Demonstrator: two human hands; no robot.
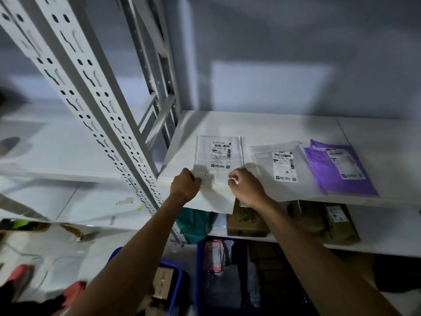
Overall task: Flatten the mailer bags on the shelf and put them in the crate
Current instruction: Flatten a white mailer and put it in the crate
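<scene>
A white mailer bag (218, 156) with a shipping label lies flat on the white shelf (262, 124), near its front left corner. My left hand (185, 184) pinches the bag's near left corner and my right hand (247, 187) pinches its near right corner. To the right lies a translucent mailer bag (276, 165) with a label, and further right a purple mailer bag (339, 167). A blue crate (200, 281) stands on the floor below, holding several parcels.
A perforated grey shelf upright (91, 92) rises left of my hands. Cardboard boxes (247, 221) and a green bag (193, 224) sit on the lower shelf. A second blue crate (175, 272) stands lower left. Clutter lies on the floor at left.
</scene>
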